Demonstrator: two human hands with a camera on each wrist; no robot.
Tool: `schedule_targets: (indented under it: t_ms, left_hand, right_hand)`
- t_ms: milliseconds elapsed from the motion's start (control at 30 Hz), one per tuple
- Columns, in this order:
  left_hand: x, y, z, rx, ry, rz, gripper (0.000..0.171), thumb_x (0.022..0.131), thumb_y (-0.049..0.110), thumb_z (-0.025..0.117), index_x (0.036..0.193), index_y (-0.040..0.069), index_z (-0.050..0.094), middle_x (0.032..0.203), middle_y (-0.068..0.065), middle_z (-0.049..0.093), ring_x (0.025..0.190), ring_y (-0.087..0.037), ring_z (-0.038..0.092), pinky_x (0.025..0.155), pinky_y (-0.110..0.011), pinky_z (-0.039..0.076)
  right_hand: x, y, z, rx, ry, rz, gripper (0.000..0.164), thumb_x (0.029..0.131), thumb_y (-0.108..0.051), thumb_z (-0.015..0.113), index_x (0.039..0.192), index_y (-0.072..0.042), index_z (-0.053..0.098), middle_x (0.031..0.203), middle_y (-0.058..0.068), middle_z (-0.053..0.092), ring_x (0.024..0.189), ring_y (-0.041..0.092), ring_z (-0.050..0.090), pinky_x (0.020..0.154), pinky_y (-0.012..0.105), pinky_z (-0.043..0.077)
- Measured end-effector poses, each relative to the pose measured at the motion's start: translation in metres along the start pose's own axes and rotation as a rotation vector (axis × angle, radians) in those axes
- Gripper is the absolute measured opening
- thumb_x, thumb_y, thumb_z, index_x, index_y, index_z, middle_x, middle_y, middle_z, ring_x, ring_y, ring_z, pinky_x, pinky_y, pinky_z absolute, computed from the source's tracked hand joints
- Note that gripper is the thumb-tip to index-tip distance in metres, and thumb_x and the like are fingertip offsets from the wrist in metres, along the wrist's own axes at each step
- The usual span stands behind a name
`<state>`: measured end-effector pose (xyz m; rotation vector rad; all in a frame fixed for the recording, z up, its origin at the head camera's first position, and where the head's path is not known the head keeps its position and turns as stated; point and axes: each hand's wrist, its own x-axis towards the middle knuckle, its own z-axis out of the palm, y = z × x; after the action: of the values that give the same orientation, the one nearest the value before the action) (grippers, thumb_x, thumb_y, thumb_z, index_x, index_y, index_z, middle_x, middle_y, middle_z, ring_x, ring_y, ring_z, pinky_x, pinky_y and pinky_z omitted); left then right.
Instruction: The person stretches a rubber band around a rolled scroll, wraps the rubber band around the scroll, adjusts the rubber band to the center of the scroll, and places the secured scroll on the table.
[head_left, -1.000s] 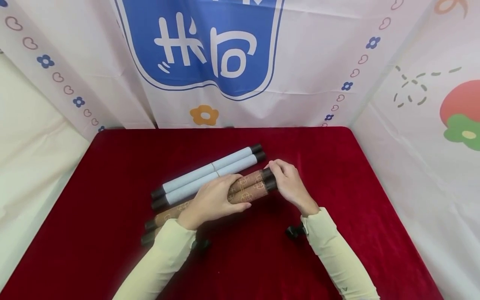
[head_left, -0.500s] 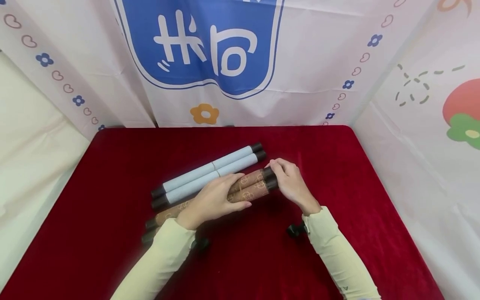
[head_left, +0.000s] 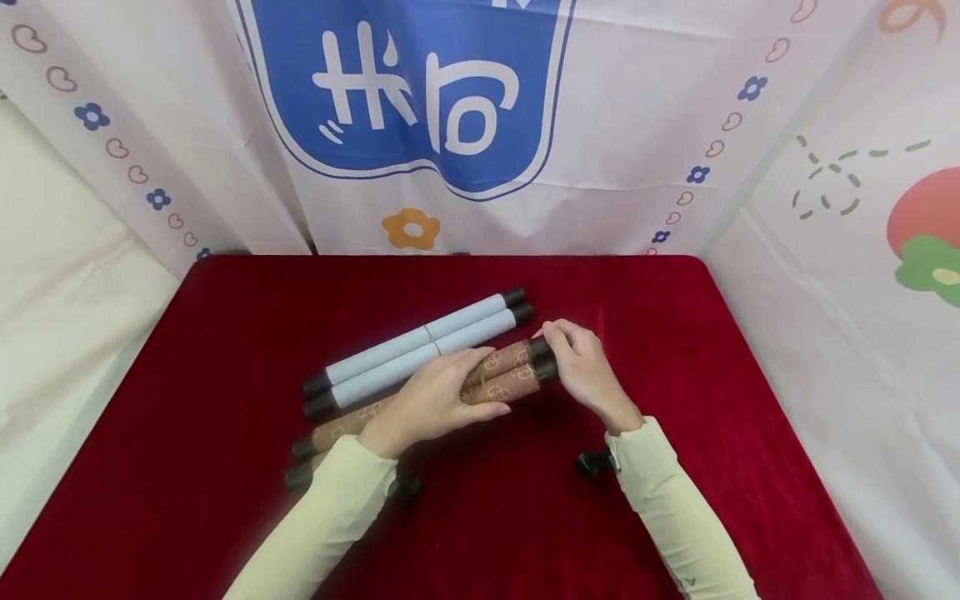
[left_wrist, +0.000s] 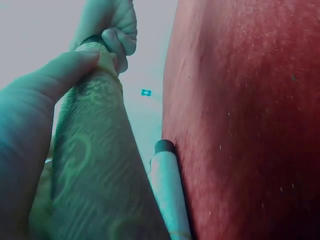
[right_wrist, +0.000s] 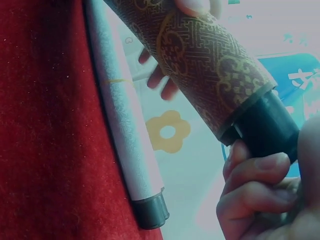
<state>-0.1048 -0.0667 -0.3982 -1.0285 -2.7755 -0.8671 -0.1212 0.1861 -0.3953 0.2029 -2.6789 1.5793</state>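
Note:
Two brown patterned scroll rolls [head_left: 512,383] with dark end knobs lie side by side, a thin yellowish band around them. My left hand [head_left: 427,402] grips them from above near mid-length, thumb on the near side and covering part of the rolls. At their right end my right hand [head_left: 583,367] holds a dark knob [right_wrist: 267,127], its fingers curled around it in the right wrist view. Just behind lies a pair of light blue scroll rolls [head_left: 390,373], also dark-ended and banded at the middle; neither hand touches it.
A red velvet cloth [head_left: 637,317] covers the table. White printed curtains [head_left: 615,125] rise behind it and at both sides. Dark wrist mounts [head_left: 592,462] show under the forearms.
Both hands keep their hold on the brown scroll rolls, which have shifted very slightly to the right. The light blue pair stays in place.

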Motion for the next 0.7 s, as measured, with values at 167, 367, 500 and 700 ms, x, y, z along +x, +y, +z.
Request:
schedule_targets:
  t_ms: [167, 367, 500, 700]
  left_hand:
    - [-0.015, -0.001, -0.010, 0.045, -0.012, -0.067, 0.077, 0.084, 0.053, 0.084, 0.141, 0.006, 0.063, 0.122, -0.006, 0.075, 0.102, -0.020, 0.072, 0.089, -0.042, 0.060]
    - [-0.009, 0.003, -0.009, -0.001, 0.001, -0.062, 0.081, 0.083, 0.057, 0.082, 0.145, 0.010, 0.058, 0.122, -0.002, 0.072, 0.101, -0.016, 0.069, 0.087, -0.040, 0.059]
    - [-0.001, 0.006, -0.004, -0.012, 0.028, -0.035, 0.079, 0.086, 0.062, 0.079, 0.143, 0.012, 0.059, 0.118, -0.001, 0.072, 0.100, -0.015, 0.069, 0.085, -0.039, 0.059]
    - [-0.011, 0.005, -0.004, 0.028, 0.041, -0.064, 0.080, 0.086, 0.059, 0.081, 0.145, 0.009, 0.060, 0.127, -0.004, 0.073, 0.109, -0.021, 0.073, 0.092, -0.044, 0.060]
  right_hand:
    - [0.000, -0.004, 0.000, -0.015, 0.005, -0.008, 0.040, 0.113, -0.036, 0.045, 0.105, -0.012, 0.075, 0.095, 0.008, 0.072, 0.088, 0.020, 0.058, 0.077, 0.032, 0.047]
    - [0.002, -0.011, 0.000, -0.031, 0.011, -0.025, 0.039, 0.112, -0.036, 0.046, 0.103, -0.012, 0.074, 0.094, 0.008, 0.071, 0.087, 0.020, 0.058, 0.077, 0.032, 0.047]
    - [0.002, -0.014, 0.002, -0.043, 0.007, -0.020, 0.041, 0.112, -0.039, 0.045, 0.104, -0.012, 0.074, 0.094, 0.008, 0.071, 0.087, 0.020, 0.058, 0.077, 0.033, 0.047]
    - [0.001, -0.012, 0.001, -0.054, 0.004, -0.026, 0.043, 0.112, -0.041, 0.045, 0.105, -0.012, 0.075, 0.095, 0.008, 0.072, 0.087, 0.020, 0.058, 0.078, 0.032, 0.047]
